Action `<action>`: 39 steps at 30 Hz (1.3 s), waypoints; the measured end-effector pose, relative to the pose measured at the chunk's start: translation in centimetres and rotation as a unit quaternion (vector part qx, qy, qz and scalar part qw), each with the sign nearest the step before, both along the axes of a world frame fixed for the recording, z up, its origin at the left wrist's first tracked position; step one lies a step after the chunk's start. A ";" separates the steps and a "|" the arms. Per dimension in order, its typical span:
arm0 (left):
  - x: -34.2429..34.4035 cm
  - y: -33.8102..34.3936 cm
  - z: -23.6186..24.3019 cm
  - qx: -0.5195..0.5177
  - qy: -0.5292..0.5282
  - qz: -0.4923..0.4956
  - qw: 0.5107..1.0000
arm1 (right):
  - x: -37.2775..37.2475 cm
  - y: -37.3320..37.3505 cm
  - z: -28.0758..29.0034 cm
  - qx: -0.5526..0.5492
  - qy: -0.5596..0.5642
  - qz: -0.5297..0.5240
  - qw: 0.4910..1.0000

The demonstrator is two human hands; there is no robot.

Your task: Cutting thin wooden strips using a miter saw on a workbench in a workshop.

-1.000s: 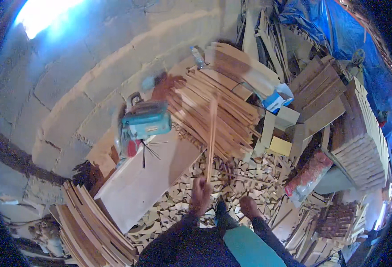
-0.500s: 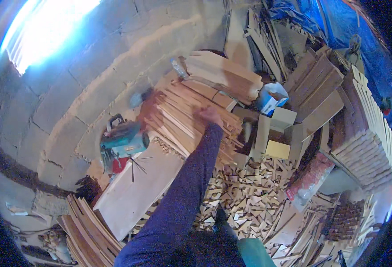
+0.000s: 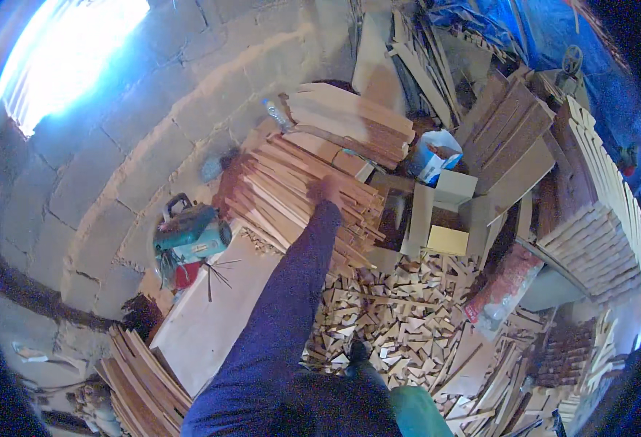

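Block-walled workshop: the left hand [image 3: 325,191] lies flat atop stacked slats [image 3: 291,191], probably light, stiff, splintery; grip mid-length. Right hand unseen.

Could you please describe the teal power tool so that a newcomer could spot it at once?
Start at the block wall on the left, then drop to the pale board at its foot. The teal power tool sits at that board's far end, left of the wooden strip stack: the only blue-green thing among wood.
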State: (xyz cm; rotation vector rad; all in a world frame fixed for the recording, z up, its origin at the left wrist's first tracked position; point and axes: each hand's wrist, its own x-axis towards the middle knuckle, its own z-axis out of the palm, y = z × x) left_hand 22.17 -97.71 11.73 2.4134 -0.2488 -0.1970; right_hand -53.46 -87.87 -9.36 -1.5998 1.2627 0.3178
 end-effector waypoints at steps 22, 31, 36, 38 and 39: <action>-42.4 53.4 -5.1 -0.004 -0.141 -0.123 0.982 | 36.2 19.2 59.5 -0.166 -0.782 0.466 0.378; -44.9 78.5 -0.5 0.139 -0.124 0.378 0.907 | 40.0 30.6 45.9 -0.074 -0.377 0.805 0.452; -41.2 85.4 0.1 0.298 -0.171 0.328 0.880 | 39.2 32.9 37.6 -0.035 -0.285 0.853 0.435; -37.6 86.0 -1.4 0.347 -0.210 0.326 0.854 | 38.2 33.7 36.2 0.016 -0.280 0.836 0.472; -36.1 86.4 -2.3 0.367 -0.219 0.312 0.849 | 37.6 34.1 35.7 0.042 -0.275 0.825 0.492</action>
